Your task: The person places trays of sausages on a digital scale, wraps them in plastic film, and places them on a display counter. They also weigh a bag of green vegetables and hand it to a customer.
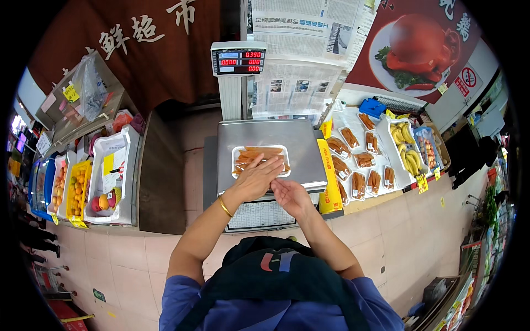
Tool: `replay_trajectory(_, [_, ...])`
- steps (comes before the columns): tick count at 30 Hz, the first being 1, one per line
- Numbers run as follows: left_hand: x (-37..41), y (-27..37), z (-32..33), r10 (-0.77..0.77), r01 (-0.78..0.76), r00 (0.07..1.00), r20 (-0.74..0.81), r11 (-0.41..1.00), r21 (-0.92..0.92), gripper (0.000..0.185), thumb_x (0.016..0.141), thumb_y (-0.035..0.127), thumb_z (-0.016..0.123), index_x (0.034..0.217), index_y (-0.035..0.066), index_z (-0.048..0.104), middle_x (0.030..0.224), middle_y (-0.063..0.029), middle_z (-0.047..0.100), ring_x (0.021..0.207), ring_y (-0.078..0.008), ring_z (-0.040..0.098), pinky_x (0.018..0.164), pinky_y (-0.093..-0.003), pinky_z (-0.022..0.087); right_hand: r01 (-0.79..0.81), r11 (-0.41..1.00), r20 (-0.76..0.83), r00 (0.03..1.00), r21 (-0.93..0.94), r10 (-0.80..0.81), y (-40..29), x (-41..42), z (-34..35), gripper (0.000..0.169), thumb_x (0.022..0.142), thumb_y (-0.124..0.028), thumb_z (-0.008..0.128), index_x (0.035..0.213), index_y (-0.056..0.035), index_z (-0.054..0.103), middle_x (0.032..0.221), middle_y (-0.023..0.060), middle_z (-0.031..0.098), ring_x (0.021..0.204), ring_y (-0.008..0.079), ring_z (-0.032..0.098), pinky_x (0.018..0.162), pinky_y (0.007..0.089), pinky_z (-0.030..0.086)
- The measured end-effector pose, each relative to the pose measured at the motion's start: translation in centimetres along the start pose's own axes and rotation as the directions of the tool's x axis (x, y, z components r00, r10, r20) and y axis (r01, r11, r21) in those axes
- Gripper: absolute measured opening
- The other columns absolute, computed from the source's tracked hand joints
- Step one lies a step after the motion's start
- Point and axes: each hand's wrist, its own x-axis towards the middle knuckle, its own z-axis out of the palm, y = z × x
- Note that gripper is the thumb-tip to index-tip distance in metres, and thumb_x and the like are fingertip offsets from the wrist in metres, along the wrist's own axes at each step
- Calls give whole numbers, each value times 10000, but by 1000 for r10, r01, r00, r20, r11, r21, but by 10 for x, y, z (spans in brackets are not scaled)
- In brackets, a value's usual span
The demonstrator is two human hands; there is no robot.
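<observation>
A white tray [276, 175] of orange-brown food strips [246, 154], perhaps dried sweet potato, rests on the steel pan [306, 140] of a digital scale. My left hand [260, 173], a gold bangle at its wrist, lies flat over the front right part of the tray, fingers extended. It covers some of the strips. Close beside it, my right hand [291, 196] is at the pan's front edge with its palm turned up and fingers bent. Whether anything thin is between those fingers cannot be seen. Red digits glow on the scale's raised display [239, 59].
Right of the scale lies a yellow cling-wrap box [330, 178], then several wrapped trays [358, 185] of similar strips and a foam box of bananas [408, 149]. Fruit crates [78, 188] and a white foam box [128, 182] stand left. Newspaper [298, 78] hangs behind.
</observation>
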Motion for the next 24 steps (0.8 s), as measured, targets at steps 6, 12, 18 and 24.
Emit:
replay_trajectory(6, [4, 11, -11, -47, 47, 999, -1, 997, 68, 469, 797, 117, 517, 1260, 56, 477, 1382, -80, 390, 1319, -220, 292, 1099, -452, 145, 253, 875, -82, 946, -412, -312, -14, -24, 4, 172, 874, -134, 510, 970, -24, 601, 904, 112, 629, 789, 160, 604, 631, 234, 479])
replay_trajectory(12, [9, 16, -19, -227, 233, 966, -127, 972, 31, 463, 826, 180, 532, 1264, 49, 457, 1355, -129, 395, 1305, -289, 298, 1079, -479, 154, 238, -120, 235, 550, -964, -802, -44, 47, -14, 316, 861, -292, 504, 936, -3, 608, 866, 164, 623, 806, 312, 604, 737, 386, 474])
replay_trajectory(18, [-30, -34, 26, -789, 573, 548, -278, 596, -564, 457, 920, 216, 459, 1291, -40, 381, 1324, -221, 392, 1230, -298, 382, 1030, -376, 281, 147, -66, 156, 779, -987, -607, -47, 44, 22, 363, 887, -321, 446, 951, 29, 519, 939, 265, 575, 902, 412, 555, 797, 446, 445])
replay_trajectory(24, [-11, -7, 20, -889, -86, 420, -182, 161, -983, 407, 971, 195, 375, 1325, 0, 326, 1344, -144, 397, 1206, -206, 412, 1024, -345, 316, 461, 541, 150, 840, -704, -521, -42, 33, 14, 396, 914, -355, 474, 1053, -6, 349, 886, 190, 585, 865, 260, 600, 747, 370, 463])
